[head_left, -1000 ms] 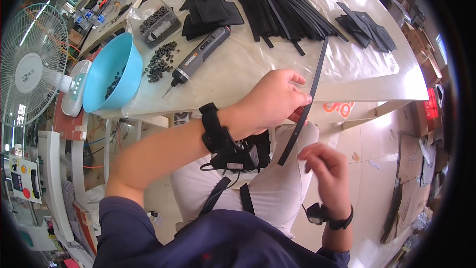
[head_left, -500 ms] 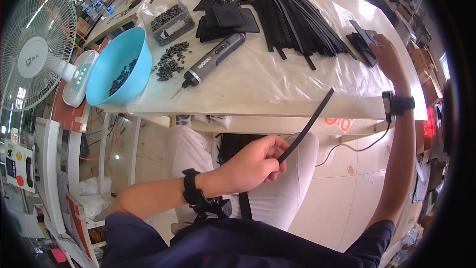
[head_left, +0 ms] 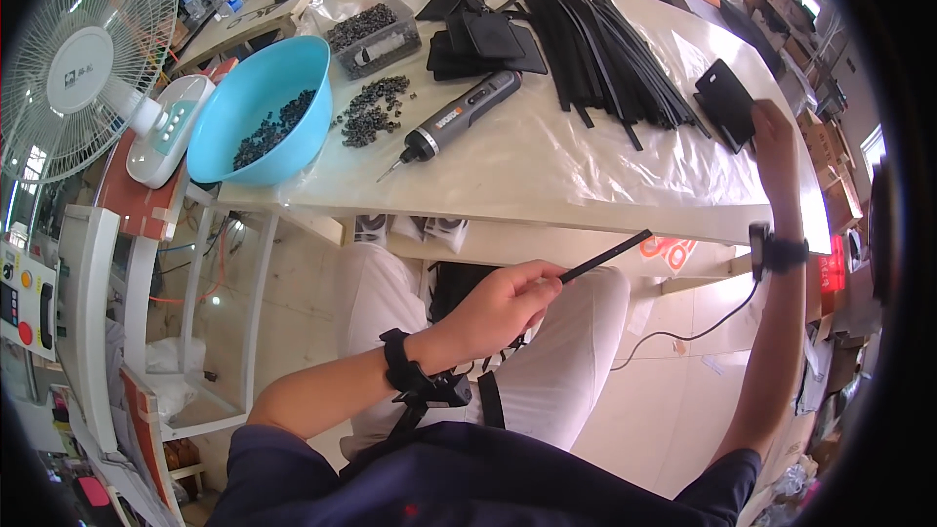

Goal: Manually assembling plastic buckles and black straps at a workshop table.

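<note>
Above my lap, my left hand point(head_left: 488, 312) pinches one end of a narrow black strip point(head_left: 610, 254) between thumb and fingers. The strip's free end points up and right, just in front of the table edge. Out at the table's right side, my right hand point(head_left: 777, 141) is closed on the edge of a flat black plate point(head_left: 727, 98), which is tilted up. Another dark plate lies partly hidden under it. To the left of that plate, many matching black strips point(head_left: 605, 59) lie in a fanned bundle.
A grey-black electric screwdriver point(head_left: 464, 115) lies mid-table near more black plates point(head_left: 493, 37). Small dark metal parts point(head_left: 373, 109) form a loose pile beside a clear plastic box point(head_left: 376, 49). A blue bowl point(head_left: 312, 137) holds more parts. A fan point(head_left: 83, 68) stands at the left.
My right hand has lowered slightly, and the plate's face has turned more toward me. The strip in my left hand has tipped from steep to flatter. The whole view has shifted slightly.
</note>
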### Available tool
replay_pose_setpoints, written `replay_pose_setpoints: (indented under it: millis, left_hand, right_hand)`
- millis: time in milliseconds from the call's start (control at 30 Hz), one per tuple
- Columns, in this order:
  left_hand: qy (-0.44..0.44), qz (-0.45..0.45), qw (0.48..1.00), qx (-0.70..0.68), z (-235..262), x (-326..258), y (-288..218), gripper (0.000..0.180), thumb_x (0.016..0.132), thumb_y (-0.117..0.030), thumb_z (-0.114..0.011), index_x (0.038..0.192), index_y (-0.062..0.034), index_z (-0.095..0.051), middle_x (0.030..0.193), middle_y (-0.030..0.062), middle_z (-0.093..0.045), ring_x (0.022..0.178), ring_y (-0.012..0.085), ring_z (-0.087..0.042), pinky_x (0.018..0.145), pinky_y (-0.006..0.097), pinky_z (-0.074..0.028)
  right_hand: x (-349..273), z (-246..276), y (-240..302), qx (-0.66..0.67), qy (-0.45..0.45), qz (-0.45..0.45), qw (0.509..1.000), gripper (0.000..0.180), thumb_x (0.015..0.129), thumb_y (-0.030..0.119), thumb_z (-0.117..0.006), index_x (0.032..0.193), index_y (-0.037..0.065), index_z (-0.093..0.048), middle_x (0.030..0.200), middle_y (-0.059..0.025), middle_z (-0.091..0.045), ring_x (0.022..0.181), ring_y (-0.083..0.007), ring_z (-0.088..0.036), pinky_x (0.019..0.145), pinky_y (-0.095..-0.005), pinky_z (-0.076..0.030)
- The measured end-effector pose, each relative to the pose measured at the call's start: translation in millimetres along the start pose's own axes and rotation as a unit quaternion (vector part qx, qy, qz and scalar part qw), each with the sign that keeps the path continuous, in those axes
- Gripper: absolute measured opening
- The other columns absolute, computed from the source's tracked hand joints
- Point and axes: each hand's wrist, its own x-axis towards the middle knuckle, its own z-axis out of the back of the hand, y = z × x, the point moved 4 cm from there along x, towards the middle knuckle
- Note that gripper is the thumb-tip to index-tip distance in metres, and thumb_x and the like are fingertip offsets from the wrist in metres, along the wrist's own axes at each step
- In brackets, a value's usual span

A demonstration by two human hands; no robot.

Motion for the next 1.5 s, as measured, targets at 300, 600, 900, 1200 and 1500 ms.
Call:
replay_pose_setpoints:
  millis: [300, 600, 900, 1200, 1500]
  left_hand:
    - [-0.016, 0.001, 0.999, -0.043, 39.1, -26.3, 20.3, 0.021, 0.100, -0.006, -0.050, 0.116, 0.0025, -0.060, 0.075, 0.0015, -0.058, 0.061, 0.0068, -0.048, 0.058, 0.023, -0.041]
    - [-0.037, 0.009, 0.999, 0.010, 52.3, -51.1, 26.9, 0.019, 0.100, -0.010, -0.053, 0.110, -0.0019, -0.066, 0.068, -0.0025, -0.053, 0.061, 0.0045, -0.045, 0.057, 0.022, -0.037]
    - [0.046, 0.025, 0.997, -0.052, 28.1, -66.7, 36.9, 0.041, 0.107, -0.027, -0.044, 0.076, -0.0035, -0.058, 0.065, -0.0042, -0.045, 0.058, 0.0054, -0.036, 0.055, 0.022, -0.031]
    - [0.052, 0.040, 0.994, -0.082, 15.3, -65.0, 45.3, 0.043, 0.106, -0.023, -0.043, 0.066, -0.0071, -0.045, 0.062, -0.0040, -0.040, 0.057, 0.0063, -0.035, 0.054, 0.024, -0.030]
    - [0.049, 0.044, 0.992, -0.106, 20.0, -69.0, 37.1, 0.044, 0.104, -0.019, -0.044, 0.062, -0.0076, -0.040, 0.058, -0.0038, -0.036, 0.053, 0.0074, -0.030, 0.050, 0.025, -0.025]
  right_hand:
    - [-235.9, -71.2, 65.5, 0.562, 0.102, -0.231, 0.788, 0.024, 0.097, 0.015, -0.047, 0.115, 0.000, -0.055, 0.104, -0.0068, -0.060, 0.091, -0.0136, -0.060, 0.082, -0.0275, -0.049]
    - [-315.8, -146.7, 114.4, 0.571, 0.157, -0.349, 0.727, 0.021, 0.103, 0.030, -0.044, 0.098, 0.010, -0.051, 0.082, -0.0002, -0.052, 0.062, -0.0090, -0.047, 0.050, -0.0255, -0.039]
    - [-333.9, -172.6, 151.9, 0.727, 0.180, -0.483, 0.454, 0.021, 0.102, 0.030, -0.047, 0.092, 0.013, -0.053, 0.076, 0.0038, -0.041, 0.053, -0.0064, -0.032, 0.048, -0.0232, -0.028]
    - [-347.9, -191.5, 164.0, 0.770, 0.236, -0.477, 0.351, 0.015, 0.098, 0.028, -0.051, 0.093, 0.015, -0.057, 0.085, 0.0055, -0.054, 0.052, -0.0043, -0.031, 0.048, -0.0221, -0.027]
    - [-351.3, -190.3, 169.3, 0.753, 0.266, -0.502, 0.332, 0.020, 0.099, 0.029, -0.051, 0.101, 0.014, -0.063, 0.075, 0.0067, -0.048, 0.052, -0.0043, -0.031, 0.048, -0.0223, -0.027]
